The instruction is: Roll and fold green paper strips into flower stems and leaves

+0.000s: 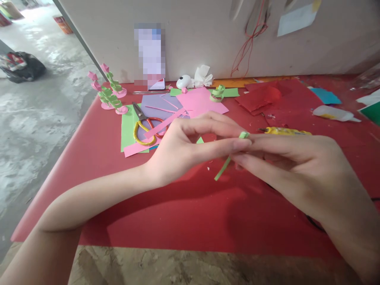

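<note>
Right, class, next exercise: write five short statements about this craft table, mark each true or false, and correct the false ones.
1. The left hand and right hand both hold the green strip. True.

2. Both handles of the scissors are blue. False: one is yellow, the other red.

3. In this view, the pink flowers stand left of the scissors. True.

4. The white bottle stands upright. False: it lies on its side.

5. The table has a green top. False: its top is red.
</note>
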`<control>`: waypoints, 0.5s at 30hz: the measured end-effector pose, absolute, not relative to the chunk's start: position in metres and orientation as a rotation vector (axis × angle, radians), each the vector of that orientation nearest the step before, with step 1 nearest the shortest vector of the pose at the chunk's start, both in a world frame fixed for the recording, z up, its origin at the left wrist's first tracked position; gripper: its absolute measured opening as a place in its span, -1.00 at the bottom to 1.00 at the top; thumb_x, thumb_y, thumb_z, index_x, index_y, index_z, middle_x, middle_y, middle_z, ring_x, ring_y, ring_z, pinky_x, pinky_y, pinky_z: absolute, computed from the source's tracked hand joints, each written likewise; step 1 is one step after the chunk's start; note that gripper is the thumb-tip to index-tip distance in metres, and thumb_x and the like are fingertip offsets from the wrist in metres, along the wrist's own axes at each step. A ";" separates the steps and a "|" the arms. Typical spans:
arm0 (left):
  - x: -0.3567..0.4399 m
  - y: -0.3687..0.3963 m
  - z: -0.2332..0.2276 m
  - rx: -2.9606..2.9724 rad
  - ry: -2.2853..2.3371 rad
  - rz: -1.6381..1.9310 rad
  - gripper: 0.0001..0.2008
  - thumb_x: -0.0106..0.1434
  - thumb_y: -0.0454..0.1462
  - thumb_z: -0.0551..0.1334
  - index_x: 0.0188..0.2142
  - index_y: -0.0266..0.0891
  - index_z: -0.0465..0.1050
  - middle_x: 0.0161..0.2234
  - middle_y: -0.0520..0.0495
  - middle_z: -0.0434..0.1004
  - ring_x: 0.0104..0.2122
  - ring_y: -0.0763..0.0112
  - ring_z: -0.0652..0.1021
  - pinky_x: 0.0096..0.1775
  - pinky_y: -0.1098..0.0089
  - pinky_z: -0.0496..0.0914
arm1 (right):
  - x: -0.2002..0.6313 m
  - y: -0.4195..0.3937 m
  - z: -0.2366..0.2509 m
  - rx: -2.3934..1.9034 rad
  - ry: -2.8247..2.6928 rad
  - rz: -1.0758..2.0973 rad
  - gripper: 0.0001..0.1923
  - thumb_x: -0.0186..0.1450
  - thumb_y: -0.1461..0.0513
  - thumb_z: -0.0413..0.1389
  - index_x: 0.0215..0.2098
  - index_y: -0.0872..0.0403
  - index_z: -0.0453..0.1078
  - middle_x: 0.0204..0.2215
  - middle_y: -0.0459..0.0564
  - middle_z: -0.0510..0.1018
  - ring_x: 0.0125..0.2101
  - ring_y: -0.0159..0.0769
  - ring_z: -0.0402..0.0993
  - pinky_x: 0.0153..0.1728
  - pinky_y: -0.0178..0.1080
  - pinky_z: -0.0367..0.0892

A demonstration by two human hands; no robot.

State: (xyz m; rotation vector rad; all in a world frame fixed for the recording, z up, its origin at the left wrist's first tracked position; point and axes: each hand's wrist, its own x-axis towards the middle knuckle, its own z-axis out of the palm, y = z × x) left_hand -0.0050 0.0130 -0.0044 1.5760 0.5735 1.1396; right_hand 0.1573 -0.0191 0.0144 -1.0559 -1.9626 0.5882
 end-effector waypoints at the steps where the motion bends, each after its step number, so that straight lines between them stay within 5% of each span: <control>1: -0.005 0.012 -0.005 1.585 0.585 1.148 -0.94 0.09 -0.36 0.30 -0.49 -0.21 0.53 -0.43 0.11 0.56 -0.27 0.44 0.58 -0.33 0.50 0.51 | 0.157 -0.019 0.014 -1.048 -1.945 0.605 -0.86 0.19 0.31 0.13 -0.43 -0.05 0.50 -0.47 -0.34 0.58 -0.45 -0.54 0.52 -0.43 -0.55 0.45; 15: -0.007 0.008 0.000 1.809 0.557 1.327 -0.93 0.09 -0.40 0.32 -0.47 -0.23 0.50 -0.47 0.10 0.50 -0.38 0.61 0.50 -0.26 0.51 0.43 | 0.160 -0.023 0.006 -1.077 -1.980 0.379 -0.90 0.22 0.28 0.11 -0.35 -0.05 0.45 -0.38 -0.35 0.58 -0.40 -0.56 0.52 -0.36 -0.51 0.46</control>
